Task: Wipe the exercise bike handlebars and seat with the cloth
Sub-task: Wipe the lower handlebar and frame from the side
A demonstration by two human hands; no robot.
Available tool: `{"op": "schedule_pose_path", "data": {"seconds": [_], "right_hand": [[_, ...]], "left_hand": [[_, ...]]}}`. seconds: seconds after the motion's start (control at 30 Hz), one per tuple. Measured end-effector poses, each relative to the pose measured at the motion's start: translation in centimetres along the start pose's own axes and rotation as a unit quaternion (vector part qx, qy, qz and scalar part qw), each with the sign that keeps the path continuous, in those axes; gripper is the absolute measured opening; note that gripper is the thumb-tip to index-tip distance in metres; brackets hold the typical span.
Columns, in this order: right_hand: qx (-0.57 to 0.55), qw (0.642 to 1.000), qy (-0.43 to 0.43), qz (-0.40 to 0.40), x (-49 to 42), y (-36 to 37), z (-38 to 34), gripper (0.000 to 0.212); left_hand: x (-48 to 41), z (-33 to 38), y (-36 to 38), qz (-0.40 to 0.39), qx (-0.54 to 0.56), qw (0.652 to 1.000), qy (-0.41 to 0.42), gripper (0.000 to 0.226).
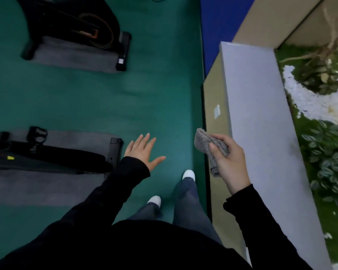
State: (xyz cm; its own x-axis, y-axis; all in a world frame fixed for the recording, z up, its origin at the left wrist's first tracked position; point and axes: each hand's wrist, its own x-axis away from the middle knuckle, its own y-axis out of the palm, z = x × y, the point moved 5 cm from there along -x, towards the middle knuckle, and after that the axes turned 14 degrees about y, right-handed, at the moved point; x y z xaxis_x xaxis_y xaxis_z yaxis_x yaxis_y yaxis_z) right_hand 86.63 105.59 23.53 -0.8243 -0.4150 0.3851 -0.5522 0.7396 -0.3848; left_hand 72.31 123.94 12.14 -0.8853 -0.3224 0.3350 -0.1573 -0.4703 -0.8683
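My right hand [227,158] grips a folded grey cloth [207,141] in the air beside the low grey wall. My left hand [142,149] is held out flat over the green floor, fingers spread and holding nothing. The base of a black exercise bike [53,154] lies at the lower left on a grey mat, just left of my left hand. A second black bike [74,26] stands at the upper left on its own mat. Neither bike's handlebars nor seat are in view.
A low grey wall [261,133] with a tan side panel runs along the right, with plants and white pebbles [310,102] behind it. Green floor [125,90] stretches between the two bikes. My feet in white shoes [188,175] stand near the wall.
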Motion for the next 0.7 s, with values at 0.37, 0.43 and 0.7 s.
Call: {"op": "schedule_pose_path", "data": {"seconds": [0.37,0.43,0.7], "right_hand": [[-0.002,0.998,-0.028,-0.061,-15.2,-5.7,-4.6,0.020],[-0.008,0.999,-0.027,-0.045,-18.0,-6.9,-5.4,0.020],[0.026,0.990,-0.071,-0.120,-25.5,-4.1,-10.1,0.020]], "left_hand": [[-9.8,3.9,-2.5,0.013,0.027,0.992,-0.123,0.077],[-11.7,4.6,-3.5,0.023,0.028,0.991,-0.131,0.077],[-15.8,3.8,-6.9,0.067,0.047,0.976,-0.199,0.076]]}}
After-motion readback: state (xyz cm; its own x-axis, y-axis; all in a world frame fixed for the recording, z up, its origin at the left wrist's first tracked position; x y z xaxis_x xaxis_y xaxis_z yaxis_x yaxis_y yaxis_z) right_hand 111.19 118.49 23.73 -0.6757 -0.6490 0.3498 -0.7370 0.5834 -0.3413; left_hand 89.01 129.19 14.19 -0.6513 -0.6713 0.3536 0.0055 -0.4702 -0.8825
